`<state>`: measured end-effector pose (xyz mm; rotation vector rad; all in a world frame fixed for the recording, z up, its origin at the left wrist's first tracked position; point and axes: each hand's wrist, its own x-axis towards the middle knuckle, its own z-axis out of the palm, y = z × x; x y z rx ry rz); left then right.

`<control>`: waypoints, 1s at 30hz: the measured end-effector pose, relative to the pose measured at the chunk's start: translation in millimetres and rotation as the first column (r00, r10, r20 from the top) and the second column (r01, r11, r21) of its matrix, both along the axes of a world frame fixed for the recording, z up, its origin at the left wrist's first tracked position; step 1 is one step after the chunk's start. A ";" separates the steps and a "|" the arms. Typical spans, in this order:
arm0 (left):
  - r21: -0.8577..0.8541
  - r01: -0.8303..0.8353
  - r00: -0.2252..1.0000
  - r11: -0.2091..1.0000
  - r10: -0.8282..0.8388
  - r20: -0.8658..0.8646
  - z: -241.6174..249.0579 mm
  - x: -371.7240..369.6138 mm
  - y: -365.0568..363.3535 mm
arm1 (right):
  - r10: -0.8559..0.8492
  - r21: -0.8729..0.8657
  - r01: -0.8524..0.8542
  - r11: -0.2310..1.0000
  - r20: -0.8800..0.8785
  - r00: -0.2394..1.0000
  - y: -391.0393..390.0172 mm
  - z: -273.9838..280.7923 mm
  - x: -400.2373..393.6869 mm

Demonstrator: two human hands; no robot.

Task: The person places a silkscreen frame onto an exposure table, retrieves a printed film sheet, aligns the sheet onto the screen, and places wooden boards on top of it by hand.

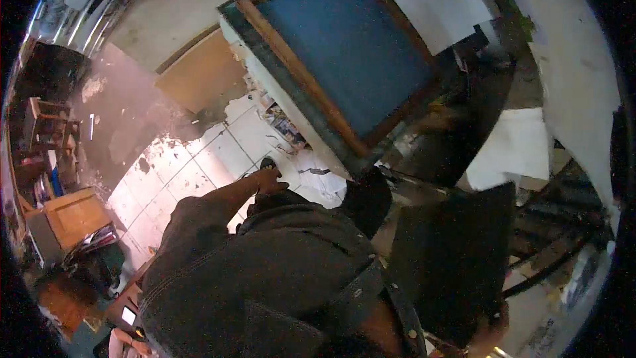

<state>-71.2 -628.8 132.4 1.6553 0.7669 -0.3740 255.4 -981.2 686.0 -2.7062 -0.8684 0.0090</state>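
Observation:
At the lower right, my right hand (489, 333) is blurred, with its fingers closed on the lower edge of a dark flat panel (454, 262). The panel is held beside my body at that side. My left hand (269, 180) hangs in front of my dark shirt, above the tiled floor. Its fingers look loosely extended and I see nothing in them. Ahead of me, a screen printing frame (344, 46) with wooden sides and blue mesh lies on a table (285, 86).
White sheets (430, 3) lie past the frame, and another white sheet (510, 146) is at the right. Dark slatted rack bars (556, 225) stand at the far right. A brown board (204, 69) leans beyond the table. Wooden furniture (76, 219) and a small stool (50, 119) are at the left.

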 end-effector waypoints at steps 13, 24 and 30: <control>0.544 -0.180 0.440 0.819 -0.428 0.789 96.4 198.4 -29.8 | 0.078 0.296 -0.202 0.934 0.381 0.921 -1.3 87.0 -8.3; -0.418 0.349 0.601 0.839 0.142 0.787 196.8 213.9 -26.1 | -0.317 0.567 0.087 0.819 0.320 0.893 6.3 76.7 -13.4; -0.554 0.275 0.646 0.786 0.276 0.712 206.3 237.9 -15.2 | -0.409 0.571 0.188 0.799 0.287 0.866 13.0 67.4 2.6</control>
